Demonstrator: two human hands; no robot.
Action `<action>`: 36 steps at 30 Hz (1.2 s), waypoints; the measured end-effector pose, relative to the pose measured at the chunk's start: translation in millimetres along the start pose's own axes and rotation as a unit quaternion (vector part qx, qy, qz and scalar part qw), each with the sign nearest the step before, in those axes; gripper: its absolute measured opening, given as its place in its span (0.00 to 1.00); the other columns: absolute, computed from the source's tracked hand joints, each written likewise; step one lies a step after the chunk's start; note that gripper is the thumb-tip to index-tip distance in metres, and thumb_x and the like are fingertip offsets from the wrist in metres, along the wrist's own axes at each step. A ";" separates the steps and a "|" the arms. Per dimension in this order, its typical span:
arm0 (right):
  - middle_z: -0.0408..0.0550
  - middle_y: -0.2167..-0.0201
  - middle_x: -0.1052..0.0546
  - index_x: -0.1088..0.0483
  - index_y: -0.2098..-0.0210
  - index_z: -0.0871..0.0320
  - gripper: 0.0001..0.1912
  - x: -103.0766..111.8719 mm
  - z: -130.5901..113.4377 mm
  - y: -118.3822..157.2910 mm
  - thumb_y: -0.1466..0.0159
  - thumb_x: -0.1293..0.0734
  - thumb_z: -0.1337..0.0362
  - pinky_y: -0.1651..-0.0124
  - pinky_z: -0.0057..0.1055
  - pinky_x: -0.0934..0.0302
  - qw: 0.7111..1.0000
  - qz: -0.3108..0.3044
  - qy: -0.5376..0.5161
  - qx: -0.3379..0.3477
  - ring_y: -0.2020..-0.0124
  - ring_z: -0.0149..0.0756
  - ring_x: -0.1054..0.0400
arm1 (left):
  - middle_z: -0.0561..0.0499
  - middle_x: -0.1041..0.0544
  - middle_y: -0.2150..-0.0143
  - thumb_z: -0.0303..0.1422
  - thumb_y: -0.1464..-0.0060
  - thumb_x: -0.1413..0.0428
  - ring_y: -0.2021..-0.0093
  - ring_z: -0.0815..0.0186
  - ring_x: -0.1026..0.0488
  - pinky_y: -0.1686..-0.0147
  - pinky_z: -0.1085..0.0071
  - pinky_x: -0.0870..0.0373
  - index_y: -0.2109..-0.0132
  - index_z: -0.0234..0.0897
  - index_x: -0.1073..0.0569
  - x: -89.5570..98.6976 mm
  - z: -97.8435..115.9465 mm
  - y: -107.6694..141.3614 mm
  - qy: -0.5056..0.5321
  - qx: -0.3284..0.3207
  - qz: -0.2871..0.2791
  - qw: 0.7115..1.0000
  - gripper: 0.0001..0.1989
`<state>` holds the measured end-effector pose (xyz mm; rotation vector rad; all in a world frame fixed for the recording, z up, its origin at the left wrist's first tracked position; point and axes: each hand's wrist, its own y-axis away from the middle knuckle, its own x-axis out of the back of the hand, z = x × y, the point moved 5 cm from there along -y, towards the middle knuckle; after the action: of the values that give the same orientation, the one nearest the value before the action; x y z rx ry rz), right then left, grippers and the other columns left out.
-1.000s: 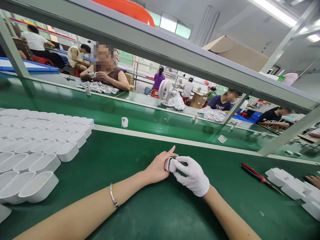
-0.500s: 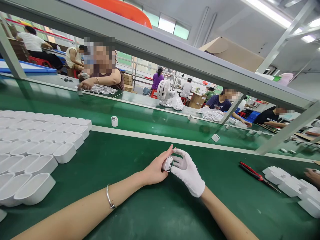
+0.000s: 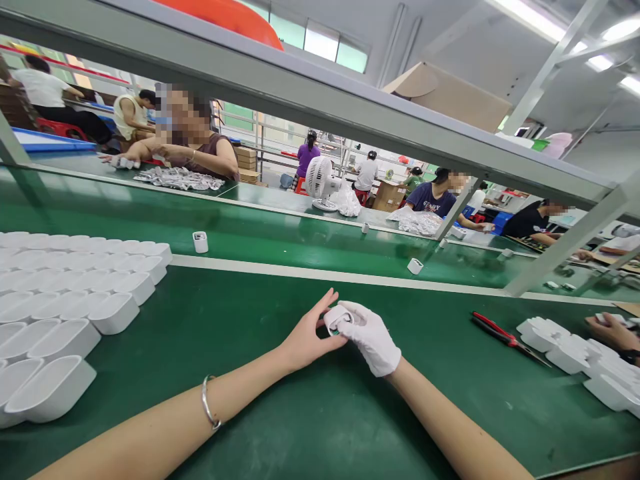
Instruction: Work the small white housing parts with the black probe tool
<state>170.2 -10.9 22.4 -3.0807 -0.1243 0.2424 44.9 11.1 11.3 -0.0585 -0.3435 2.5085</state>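
White rounded plastic case (image 3: 338,318), cotton-gloved right hand (image 3: 370,337)

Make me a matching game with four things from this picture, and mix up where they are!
Things:
1. small white case
2. red-handled pliers
3. rows of white shells
4. white fan

Places:
A. far side of the belt
B. on the green mat, at the left
C. between the left hand and the gloved right hand
D. lying on the mat, at the right

Pairs: 1-C, 2-D, 3-B, 4-A
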 end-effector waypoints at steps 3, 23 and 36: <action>0.51 0.60 0.24 0.31 0.59 0.59 0.32 12.1 1.5 -2.3 0.61 0.21 0.57 0.51 0.40 0.37 0.994 0.106 -0.001 0.004 0.57 0.42 0.29 | 0.41 0.27 0.47 0.35 0.55 0.36 0.48 0.52 0.30 0.46 0.55 0.36 0.44 0.34 0.31 1.2 -8.2 -7.2 0.118 0.070 -0.005 0.991 0.30; 0.54 0.56 0.25 0.30 0.51 0.58 0.29 44.3 -23.8 -8.8 0.48 0.30 0.49 0.50 0.45 0.38 0.933 -0.005 0.354 0.063 0.56 0.44 0.31 | 0.45 0.20 0.59 0.38 0.55 0.36 0.58 0.58 0.24 0.52 0.64 0.29 0.57 0.33 0.23 8.1 -0.6 -3.8 0.156 0.057 0.099 0.981 0.19; 0.46 0.66 0.26 0.29 0.53 0.54 0.15 47.6 -31.9 -9.1 0.37 0.41 0.63 0.62 0.31 0.37 0.820 0.043 0.533 0.204 0.68 0.34 0.32 | 0.44 0.20 0.60 0.37 0.56 0.36 0.57 0.56 0.25 0.50 0.62 0.31 0.61 0.32 0.21 19.7 -10.4 -6.1 0.132 0.077 0.181 0.971 0.16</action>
<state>221.4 0.9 47.1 -2.3387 0.1058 -1.2519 33.4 29.5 3.5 -0.4227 -0.0260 2.8315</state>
